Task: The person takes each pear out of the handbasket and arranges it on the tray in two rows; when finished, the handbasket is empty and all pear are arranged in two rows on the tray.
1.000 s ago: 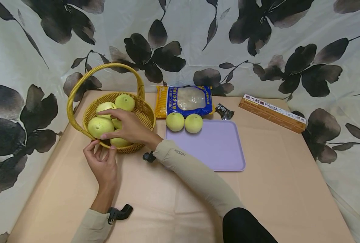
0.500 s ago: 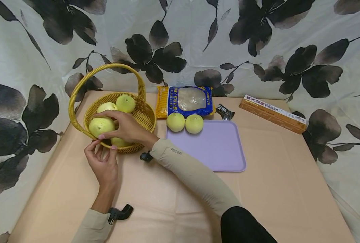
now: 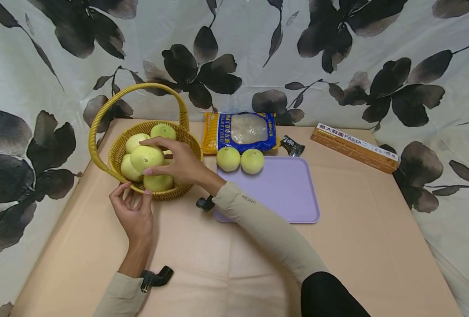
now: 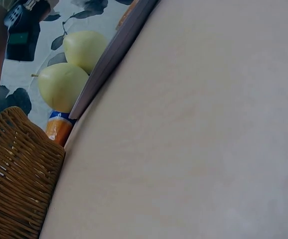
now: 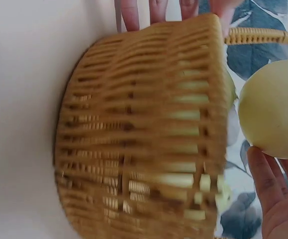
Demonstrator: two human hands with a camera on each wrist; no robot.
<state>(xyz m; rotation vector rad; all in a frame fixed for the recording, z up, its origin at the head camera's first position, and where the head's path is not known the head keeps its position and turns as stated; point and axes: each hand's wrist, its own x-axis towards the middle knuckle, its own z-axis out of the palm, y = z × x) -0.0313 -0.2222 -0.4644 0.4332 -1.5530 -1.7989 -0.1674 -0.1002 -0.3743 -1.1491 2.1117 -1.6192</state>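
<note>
Right hand: reaches in from the lower right of the frame; this hand (image 3: 179, 163) is spread only as wide as one round fruit, thumb on the near side and fingers on the far side, a two-sided grip that likely stops smooth skin slipping.
Held fruit: this pale green fruit (image 3: 146, 158) is left of centre, over the basket's contents; the right wrist view shows it apart from the rim.
Left hand: at lower left, this hand (image 3: 133, 215) holds no fruit; its fingers, fairly straight and parted, touch the basket's near side, apparently to steady it.
Basket: the yellow woven basket (image 3: 175, 193) stands upright at left, its tall handle (image 3: 96, 136) arching off to the upper left, leaving the opening reachable from the right.
Fruit inside: at least four more, including one at the back (image 3: 163, 130) and one at the front (image 3: 158, 182), nestled together by the wall.
Lilac tray: centre right, the tray (image 3: 286, 193) has two similar fruits (image 3: 252, 161) side by side at its upper left edge.
Packages: behind these, a blue-and-yellow pasta bag (image 3: 248, 130), a small black packet (image 3: 292, 146) and, at right, a slanted pasta box (image 3: 355, 149).
</note>
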